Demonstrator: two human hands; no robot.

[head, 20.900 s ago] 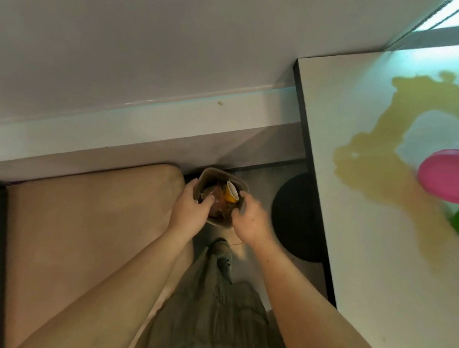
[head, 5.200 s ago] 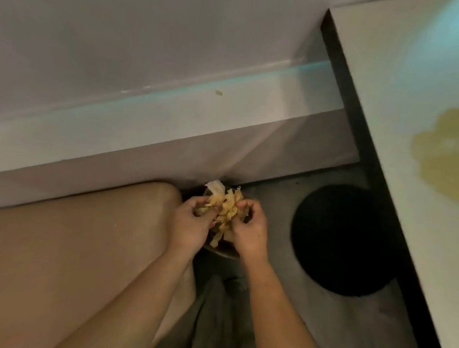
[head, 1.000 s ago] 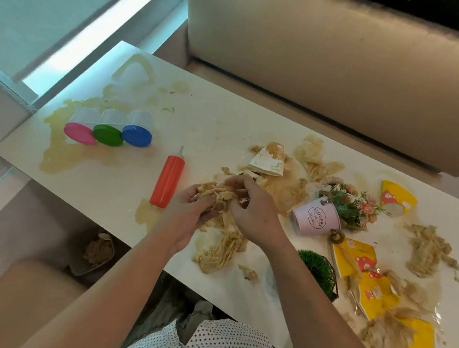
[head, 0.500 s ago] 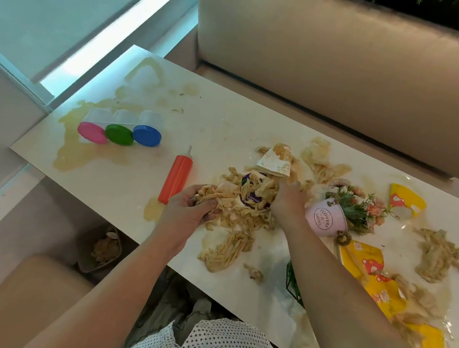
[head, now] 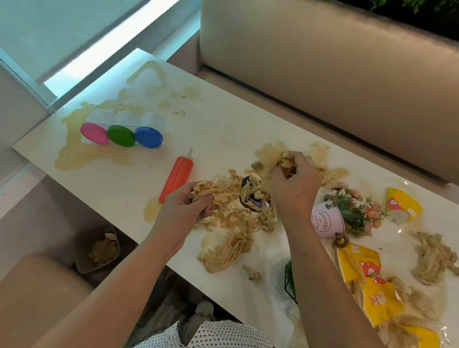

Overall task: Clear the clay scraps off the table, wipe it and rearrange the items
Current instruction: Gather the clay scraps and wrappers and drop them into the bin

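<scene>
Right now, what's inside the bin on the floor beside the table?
Tan clay scraps lie piled in the bin; anything beneath them is covered.

— What colour are the clay scraps (head: 204, 192) in the left hand's (head: 182, 211) grip?
— Pale tan, the same as the clump the right hand (head: 294, 185) pinches. Between the two grips shows a purple piece (head: 249, 201) with pale lettering.
— Just left of the left grip?
— An orange-red bottle (head: 177, 178). Farther left are a pink lid (head: 94, 132), a green lid (head: 121, 135) and a blue lid (head: 148, 137), by a yellowish stain (head: 73, 156) on the cream table (head: 227, 123).
— Right of the right grip?
— A pink bucket (head: 327, 219) with dark lettering, pink flowers (head: 371, 212) with green leaves, and yellow papers (head: 352, 258) printed with red bears.
</scene>
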